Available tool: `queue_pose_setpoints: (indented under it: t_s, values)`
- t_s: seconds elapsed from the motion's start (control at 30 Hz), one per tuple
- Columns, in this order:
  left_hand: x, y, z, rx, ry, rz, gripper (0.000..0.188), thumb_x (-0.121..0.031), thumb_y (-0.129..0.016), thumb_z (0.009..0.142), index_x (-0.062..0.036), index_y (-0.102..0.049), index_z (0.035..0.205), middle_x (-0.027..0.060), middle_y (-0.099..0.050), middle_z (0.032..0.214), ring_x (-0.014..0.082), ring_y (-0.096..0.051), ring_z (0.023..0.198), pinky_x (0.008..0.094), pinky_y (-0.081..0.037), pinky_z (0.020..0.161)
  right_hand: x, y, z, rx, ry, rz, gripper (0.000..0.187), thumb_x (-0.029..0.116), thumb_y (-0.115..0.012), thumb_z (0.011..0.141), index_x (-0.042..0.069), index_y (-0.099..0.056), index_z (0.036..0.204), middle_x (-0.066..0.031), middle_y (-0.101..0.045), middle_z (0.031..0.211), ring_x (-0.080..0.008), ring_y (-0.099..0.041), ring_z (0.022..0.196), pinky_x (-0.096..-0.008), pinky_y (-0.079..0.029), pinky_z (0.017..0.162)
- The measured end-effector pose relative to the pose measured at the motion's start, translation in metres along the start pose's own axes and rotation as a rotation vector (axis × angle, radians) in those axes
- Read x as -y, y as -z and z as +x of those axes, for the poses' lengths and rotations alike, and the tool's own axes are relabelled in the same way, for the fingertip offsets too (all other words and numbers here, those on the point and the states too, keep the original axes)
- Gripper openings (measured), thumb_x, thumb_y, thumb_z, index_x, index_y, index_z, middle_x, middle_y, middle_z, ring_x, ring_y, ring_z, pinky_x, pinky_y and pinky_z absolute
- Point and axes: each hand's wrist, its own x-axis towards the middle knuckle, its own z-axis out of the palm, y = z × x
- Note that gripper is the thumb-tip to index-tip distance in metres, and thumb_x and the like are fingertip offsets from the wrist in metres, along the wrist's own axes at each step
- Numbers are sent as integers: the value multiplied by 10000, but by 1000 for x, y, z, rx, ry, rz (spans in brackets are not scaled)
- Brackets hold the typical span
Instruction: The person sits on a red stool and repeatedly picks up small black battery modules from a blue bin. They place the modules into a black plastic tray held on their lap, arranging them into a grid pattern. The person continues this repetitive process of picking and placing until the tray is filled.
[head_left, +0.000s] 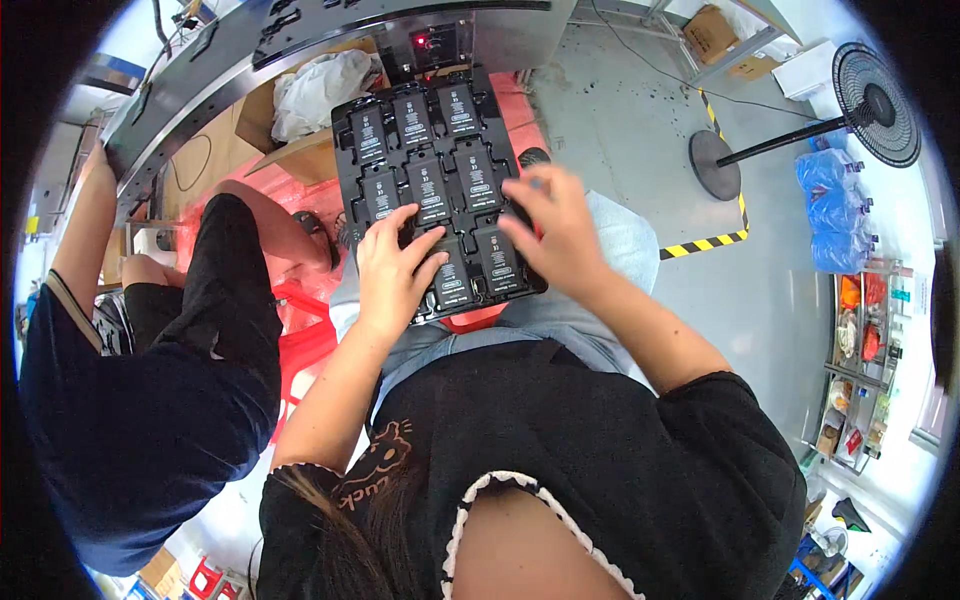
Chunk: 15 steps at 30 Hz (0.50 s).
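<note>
A black molded tray (490, 103) lies across my lap, its pockets filled with several flat black rectangular modules with pale printing. My left hand (392, 268) rests over the tray's lower left part, fingers spread, the tips touching the modules around the lower middle module (452, 283). At the tray's right side is my right hand (556, 228), its thumb and fingers apart beside the right middle module (476, 186). Just below those fingers sits the lower right module (497, 262) in its pocket. Nothing shows in either hand.
A dark machine bench (225, 75) with a red light runs beyond the tray. Beneath it, a cardboard box (300, 160) holds a white plastic bag (325, 95). Another person (150, 410) sits close on my left. A standing fan (875, 105) and blue-wrapped bottles (835, 210) are at right.
</note>
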Motion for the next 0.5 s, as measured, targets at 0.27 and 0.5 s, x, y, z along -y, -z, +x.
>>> queue_pose_setpoints:
  t_s: [0.27, 0.5]
  values:
    - [0, 37, -69, 234, 194, 167, 624, -283, -729, 815, -93, -529, 1374, 124, -375, 1521, 366, -275, 1438, 536, -203, 1157, -49, 55, 178, -99, 273, -672, 810, 120, -736, 708, 76, -390, 1439, -217, -363, 1469, -398, -318, 1391, -498, -282, 1139]
    - [4, 42, -59, 226, 181, 187, 654, -296, -723, 796, -101, -511, 1383, 108, -336, 1544, 340, -256, 1448, 584, -177, 1154, -74, 59, 211, 9, 400, -900, 423, 167, -663, 806, 136, -610, 1224, -65, -607, 1016, -266, -584, 1026, -419, -433, 829]
